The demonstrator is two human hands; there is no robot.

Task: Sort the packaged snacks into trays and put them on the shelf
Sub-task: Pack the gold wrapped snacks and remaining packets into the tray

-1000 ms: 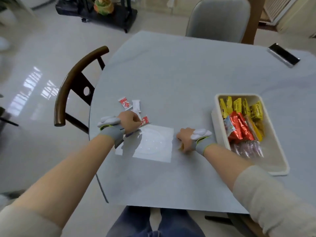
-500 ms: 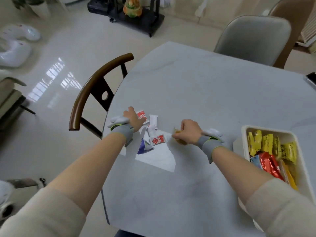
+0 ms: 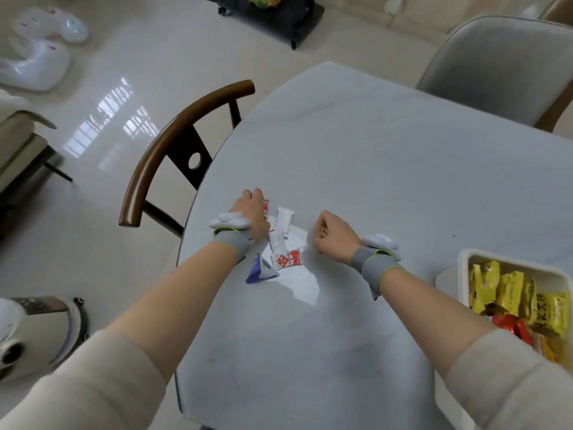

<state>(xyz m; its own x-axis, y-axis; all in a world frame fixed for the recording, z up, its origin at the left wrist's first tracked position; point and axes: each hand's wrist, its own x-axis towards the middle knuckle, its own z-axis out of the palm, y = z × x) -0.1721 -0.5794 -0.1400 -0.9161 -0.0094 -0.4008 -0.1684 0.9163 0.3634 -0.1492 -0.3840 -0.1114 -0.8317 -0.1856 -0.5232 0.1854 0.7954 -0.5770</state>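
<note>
1. Since the earlier frame, the right hand (image 3: 336, 233) has lifted back from the snack packets (image 3: 280, 240).
2. Head view: the left hand (image 3: 252, 214) curls over a red-white packet (image 3: 265, 206); the right is fisted, contents unclear; the tray (image 3: 465, 274) sits far right.

- The red-and-white packet (image 3: 290, 259) on the table carried white characters on its red patches, too small to read.
- The yellow packets (image 3: 511, 291) in the tray (image 3: 463, 274) bore dark printed characters, blurred beyond reading.
- No other text, number or sign could be read.
</note>
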